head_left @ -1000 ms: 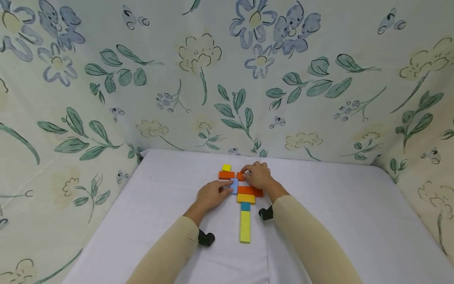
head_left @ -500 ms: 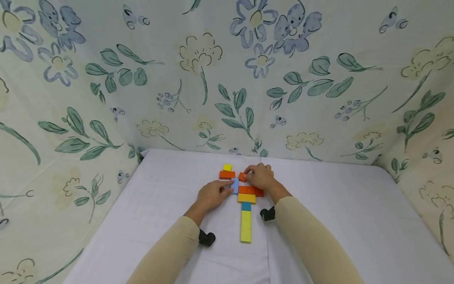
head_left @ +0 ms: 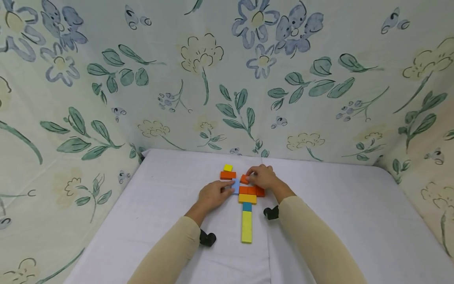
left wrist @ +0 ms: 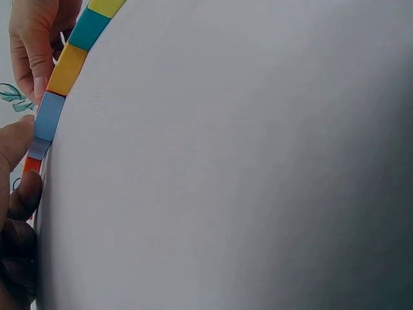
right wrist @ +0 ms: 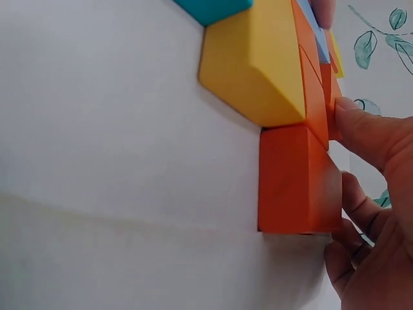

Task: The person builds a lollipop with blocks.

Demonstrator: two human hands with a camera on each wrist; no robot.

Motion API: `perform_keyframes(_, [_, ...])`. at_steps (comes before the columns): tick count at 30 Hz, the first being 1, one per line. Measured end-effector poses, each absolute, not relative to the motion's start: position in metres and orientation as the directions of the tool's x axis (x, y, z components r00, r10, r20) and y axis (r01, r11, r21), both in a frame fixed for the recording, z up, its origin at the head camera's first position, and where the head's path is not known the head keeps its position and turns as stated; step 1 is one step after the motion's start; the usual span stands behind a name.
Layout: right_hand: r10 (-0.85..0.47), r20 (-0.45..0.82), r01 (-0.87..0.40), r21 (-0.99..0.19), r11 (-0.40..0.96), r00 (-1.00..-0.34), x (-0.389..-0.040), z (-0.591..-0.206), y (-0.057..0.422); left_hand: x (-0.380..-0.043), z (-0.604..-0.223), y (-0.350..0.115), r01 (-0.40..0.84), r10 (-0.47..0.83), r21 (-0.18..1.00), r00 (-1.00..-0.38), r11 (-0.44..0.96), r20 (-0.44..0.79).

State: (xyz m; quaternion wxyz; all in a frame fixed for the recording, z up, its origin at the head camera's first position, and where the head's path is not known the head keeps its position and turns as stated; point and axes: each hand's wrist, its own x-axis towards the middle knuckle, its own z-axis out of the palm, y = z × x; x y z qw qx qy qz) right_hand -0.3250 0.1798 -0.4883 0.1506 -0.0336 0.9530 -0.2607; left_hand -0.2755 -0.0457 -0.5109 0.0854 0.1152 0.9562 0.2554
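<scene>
A light blue block (head_left: 235, 186) lies flat at the left of a row of blocks. My left hand (head_left: 213, 195) holds it between thumb and index finger; in the left wrist view the thumb (left wrist: 16, 142) is at the block's side. My right hand (head_left: 263, 176) pinches a small orange block (head_left: 244, 179), slightly turned, just behind the row. Beneath that hand are more orange blocks (head_left: 252, 191). The right wrist view shows the nearest orange block (right wrist: 293, 181) beside the curled lower fingers. The far faces of the pinched block are hidden by the fingertips.
In front of the orange row lie a golden-yellow block (head_left: 247, 198), a teal block (head_left: 247, 206) and a long yellow block (head_left: 246, 227). Farther back are an orange block (head_left: 228, 175) and a small yellow block (head_left: 228, 167). A floral cloth (head_left: 170, 79) hangs behind the white-covered table (head_left: 319, 209).
The right hand has drawn the small orange block slightly right and nearer, away from the light blue block, and turned it. The left hand stays at the light blue block.
</scene>
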Motion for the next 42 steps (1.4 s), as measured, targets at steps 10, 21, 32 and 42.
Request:
perform_keyframes(10, [-0.192,-0.271,-0.03,-0.507,0.862,-0.943,-0.3218,-0.4902,0.1792,-0.2752,-0.5119,-0.0448,0.162,0.251,0.501,-0.961,0.85,-0.114])
perform_keyframes(21, [-0.216,-0.266,-0.056,-0.503,0.862,-0.939,-0.3188,-0.4901,0.1808,-0.2748,-0.5133,-0.0441,0.165,0.251,0.503,-0.962,0.848,-0.106])
perform_keyframes(32, [-0.231,-0.269,-0.06,-0.522,0.851,-0.935,-0.3162,-0.488,0.1819,-0.2741,-0.5097,-0.0442,0.158,0.251,0.518,-0.961,0.841,-0.114])
perform_keyframes(42, [-0.234,-0.275,-0.057,-0.529,0.847,-0.932,-0.3165,-0.4907,0.1834,-0.2745,-0.512,-0.0452,0.159,0.251,0.526,-0.962,0.836,-0.108])
